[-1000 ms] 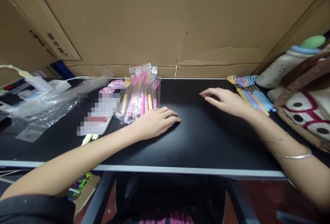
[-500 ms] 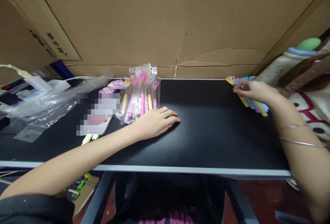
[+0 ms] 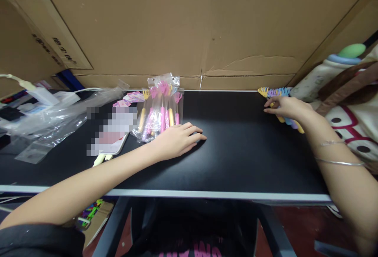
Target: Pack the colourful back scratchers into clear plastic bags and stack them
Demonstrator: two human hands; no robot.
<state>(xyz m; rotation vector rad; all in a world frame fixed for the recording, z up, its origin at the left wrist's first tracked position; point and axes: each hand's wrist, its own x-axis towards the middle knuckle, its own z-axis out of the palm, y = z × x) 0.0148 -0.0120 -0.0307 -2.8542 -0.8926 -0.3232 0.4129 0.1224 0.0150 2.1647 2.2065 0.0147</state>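
My left hand (image 3: 177,140) lies flat on the black table (image 3: 236,154), fingers stretched out, just right of a stack of clear bags (image 3: 161,107) holding pink and yellow hand-shaped scratchers. My right hand (image 3: 285,107) is at the back right, its fingers curled down onto a pile of loose scratchers (image 3: 276,92) in yellow, purple and blue. It seems to pinch one of them; the hand hides the shafts.
Empty clear plastic bags (image 3: 56,119) and a white charger with its cable (image 3: 44,95) lie at the left. A phone-like flat thing (image 3: 110,131) lies beside the packed bags. Cardboard (image 3: 189,28) walls the back. A patterned cloth bag (image 3: 351,119) stands at the right edge.
My right hand left the middle of the table, went right to the loose scratcher pile and closed its fingers there. My left hand has stayed still.
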